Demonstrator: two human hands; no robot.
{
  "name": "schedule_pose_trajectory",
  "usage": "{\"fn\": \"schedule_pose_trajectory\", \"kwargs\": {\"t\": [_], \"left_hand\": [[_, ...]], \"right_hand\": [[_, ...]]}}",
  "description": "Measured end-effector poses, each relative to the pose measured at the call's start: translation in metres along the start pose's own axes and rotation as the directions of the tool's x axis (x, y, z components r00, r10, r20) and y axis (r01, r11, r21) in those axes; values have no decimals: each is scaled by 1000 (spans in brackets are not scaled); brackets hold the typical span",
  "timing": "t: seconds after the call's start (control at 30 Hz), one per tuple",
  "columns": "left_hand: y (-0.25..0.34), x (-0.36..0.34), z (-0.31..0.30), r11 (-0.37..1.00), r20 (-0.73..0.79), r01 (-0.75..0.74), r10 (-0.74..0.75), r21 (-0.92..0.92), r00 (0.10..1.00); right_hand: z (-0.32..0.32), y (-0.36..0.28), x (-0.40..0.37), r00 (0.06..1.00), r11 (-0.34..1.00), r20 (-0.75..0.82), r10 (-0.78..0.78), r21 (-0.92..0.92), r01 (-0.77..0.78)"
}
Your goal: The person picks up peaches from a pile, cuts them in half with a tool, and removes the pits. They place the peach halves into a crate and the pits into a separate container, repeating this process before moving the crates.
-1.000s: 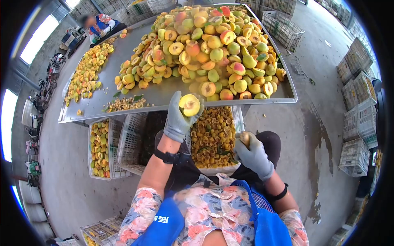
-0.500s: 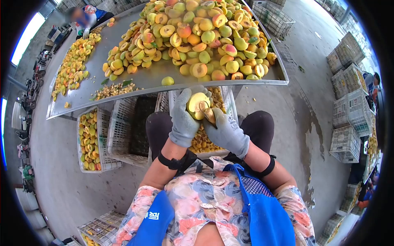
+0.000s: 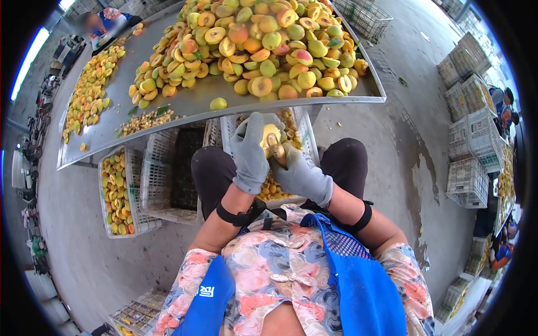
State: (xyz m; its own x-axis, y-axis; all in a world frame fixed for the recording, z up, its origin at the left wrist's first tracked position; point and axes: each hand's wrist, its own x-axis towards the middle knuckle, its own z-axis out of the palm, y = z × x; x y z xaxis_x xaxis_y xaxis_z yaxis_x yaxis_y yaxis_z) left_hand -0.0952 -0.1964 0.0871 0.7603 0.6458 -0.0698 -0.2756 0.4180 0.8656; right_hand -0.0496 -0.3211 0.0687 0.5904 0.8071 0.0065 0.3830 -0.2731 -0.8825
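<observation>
My left hand (image 3: 250,152) and my right hand (image 3: 302,174), both in grey gloves, meet just below the table's front edge. The left fingers wrap round a cut yellow fruit half (image 3: 270,134). In the right hand is a small curved tool (image 3: 276,148), pressed against the cut face; its exact shape is partly hidden by the fingers. Beneath the hands stands a white crate (image 3: 305,131) with yellow fruit pieces in it. On the metal table (image 3: 224,105) lies a large heap of whole and halved fruit (image 3: 263,50).
A crate of fruit halves (image 3: 119,193) and a dark, deep crate (image 3: 185,168) stand at the left. Fruit stones (image 3: 147,122) lie near the table's edge. Stacked crates (image 3: 468,131) line the right side. Another person (image 3: 106,25) sits at the table's far left.
The view has shifted slightly, so the table sits higher and further left. The fruit half is now turned more sideways in my left hand, with the tool still against it.
</observation>
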Motion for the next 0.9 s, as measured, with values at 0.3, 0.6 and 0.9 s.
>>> {"fn": "schedule_pose_trajectory", "kwargs": {"t": [0.3,0.6,0.9], "left_hand": [[0,-1,2,998,109,50,-46,-35,993],[12,-5,5,981,179,46,-80,188,981],[-3,0,-21,967,188,-90,45,240,981]], "right_hand": [[-30,-27,-7,947,925,262,186,279,-258],[-16,-21,-11,940,889,209,270,320,-327],[-1,-8,-4,982,996,185,41,-91,-24]]}}
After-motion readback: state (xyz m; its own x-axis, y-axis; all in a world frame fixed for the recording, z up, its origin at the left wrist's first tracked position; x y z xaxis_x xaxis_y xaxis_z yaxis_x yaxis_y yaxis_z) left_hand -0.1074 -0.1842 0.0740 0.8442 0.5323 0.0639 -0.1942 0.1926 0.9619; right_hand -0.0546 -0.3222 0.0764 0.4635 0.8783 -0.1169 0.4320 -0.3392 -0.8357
